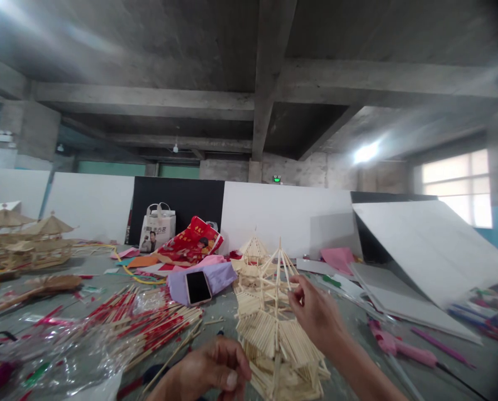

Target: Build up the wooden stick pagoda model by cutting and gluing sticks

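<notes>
A pagoda model built of thin wooden sticks (259,334) stands in front of me, its stacked tiers flaring into slatted roofs. At its upper right side my right hand (316,312) pinches a thin wooden stick (288,268), one of those slanting up to the pointed top. My left hand (213,370) is low beside the bottom tier, fingers curled in toward the thumb; whatever may be in them is hidden. Just behind stands another pointed stick roof (255,248).
Loose red and plain sticks (157,328) and clear plastic wrap lie to the left. A phone (198,288) rests on purple paper. Finished pavilion models (48,239) stand far left. On the right are a pink glue gun (399,345) and white boards (433,245).
</notes>
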{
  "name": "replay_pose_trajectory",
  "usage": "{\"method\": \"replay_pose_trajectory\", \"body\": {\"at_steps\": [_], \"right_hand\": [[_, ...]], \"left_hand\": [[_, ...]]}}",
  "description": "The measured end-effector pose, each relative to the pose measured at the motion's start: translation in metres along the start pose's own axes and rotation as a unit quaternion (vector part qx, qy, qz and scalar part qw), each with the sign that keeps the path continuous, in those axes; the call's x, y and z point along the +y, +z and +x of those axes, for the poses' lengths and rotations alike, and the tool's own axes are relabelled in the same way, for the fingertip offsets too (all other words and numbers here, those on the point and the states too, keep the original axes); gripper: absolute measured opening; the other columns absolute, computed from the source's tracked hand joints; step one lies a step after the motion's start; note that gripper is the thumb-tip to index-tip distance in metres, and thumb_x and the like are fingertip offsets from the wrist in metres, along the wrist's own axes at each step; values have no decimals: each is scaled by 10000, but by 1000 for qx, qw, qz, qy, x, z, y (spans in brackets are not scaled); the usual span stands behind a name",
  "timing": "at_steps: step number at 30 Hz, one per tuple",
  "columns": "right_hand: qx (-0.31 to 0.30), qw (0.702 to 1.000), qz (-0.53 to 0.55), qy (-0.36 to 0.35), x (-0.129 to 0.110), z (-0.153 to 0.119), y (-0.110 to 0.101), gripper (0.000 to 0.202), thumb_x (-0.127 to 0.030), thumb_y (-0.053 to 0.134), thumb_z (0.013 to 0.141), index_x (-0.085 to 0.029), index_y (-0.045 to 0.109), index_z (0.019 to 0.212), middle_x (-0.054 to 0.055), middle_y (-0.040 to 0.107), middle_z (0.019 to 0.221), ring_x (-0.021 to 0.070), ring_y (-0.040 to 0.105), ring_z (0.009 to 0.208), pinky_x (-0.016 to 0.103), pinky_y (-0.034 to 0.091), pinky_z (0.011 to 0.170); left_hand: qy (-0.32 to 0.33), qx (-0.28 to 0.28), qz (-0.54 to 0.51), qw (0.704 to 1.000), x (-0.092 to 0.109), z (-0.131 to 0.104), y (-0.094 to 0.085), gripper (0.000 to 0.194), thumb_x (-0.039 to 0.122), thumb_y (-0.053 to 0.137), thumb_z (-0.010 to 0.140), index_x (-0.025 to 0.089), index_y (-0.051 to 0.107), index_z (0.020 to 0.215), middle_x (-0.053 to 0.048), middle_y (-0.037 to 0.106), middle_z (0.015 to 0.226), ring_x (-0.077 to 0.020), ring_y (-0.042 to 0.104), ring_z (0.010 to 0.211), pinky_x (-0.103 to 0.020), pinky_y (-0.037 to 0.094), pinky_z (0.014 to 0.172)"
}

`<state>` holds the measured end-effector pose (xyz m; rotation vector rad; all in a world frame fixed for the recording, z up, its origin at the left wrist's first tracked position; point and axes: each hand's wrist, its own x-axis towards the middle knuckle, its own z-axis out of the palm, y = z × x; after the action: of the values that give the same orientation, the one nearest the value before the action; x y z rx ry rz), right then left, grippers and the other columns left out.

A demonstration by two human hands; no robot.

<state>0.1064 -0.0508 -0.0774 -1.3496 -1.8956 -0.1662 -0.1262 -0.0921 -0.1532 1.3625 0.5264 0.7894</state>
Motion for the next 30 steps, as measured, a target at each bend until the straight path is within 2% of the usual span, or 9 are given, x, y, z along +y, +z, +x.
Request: {"method": "replay_pose_trajectory", "body": {"at_steps": [19, 25, 27, 30], "right_hand": [[-9, 1000, 7, -19, 3, -1, 2, 292, -275, 369, 785, -191, 524, 1019, 16, 653, 708, 199, 607, 654, 299, 355, 595], [-7, 999, 42, -18, 8, -13, -1, 301, -293, 371, 796, -184, 502, 1044, 21, 627, 730, 193, 600, 674, 300, 388, 610], [13, 998, 66, -10, 16, -21, -6, 319, -309, 381, 799, -194, 479, 1080, 11, 614, 730, 177, 592, 660, 289, 403, 608], [85, 992, 92, 17, 36, -30, -14, 379, -336, 401, 796, -194, 427, 1146, -2, 601, 726, 160, 577, 620, 279, 415, 602]], "left_hand": [[14, -3, -5, 1000, -1, 2, -1, 276, 271, 741, 582, 91, 674, 780, -72, 659, 646, -76, 517, 438, -178, 331, 406], [9, 4, 3, 1000, 0, 2, -1, 297, 302, 758, 552, 107, 685, 763, -54, 637, 607, -81, 497, 448, -183, 290, 417], [11, 12, 5, 1000, -2, 2, -3, 298, 307, 756, 548, 107, 685, 758, -51, 626, 605, -81, 488, 459, -184, 283, 429], [22, 20, 3, 1000, -5, 0, -5, 316, 324, 751, 546, 98, 679, 755, -40, 592, 597, -73, 469, 481, -180, 273, 449]]}}
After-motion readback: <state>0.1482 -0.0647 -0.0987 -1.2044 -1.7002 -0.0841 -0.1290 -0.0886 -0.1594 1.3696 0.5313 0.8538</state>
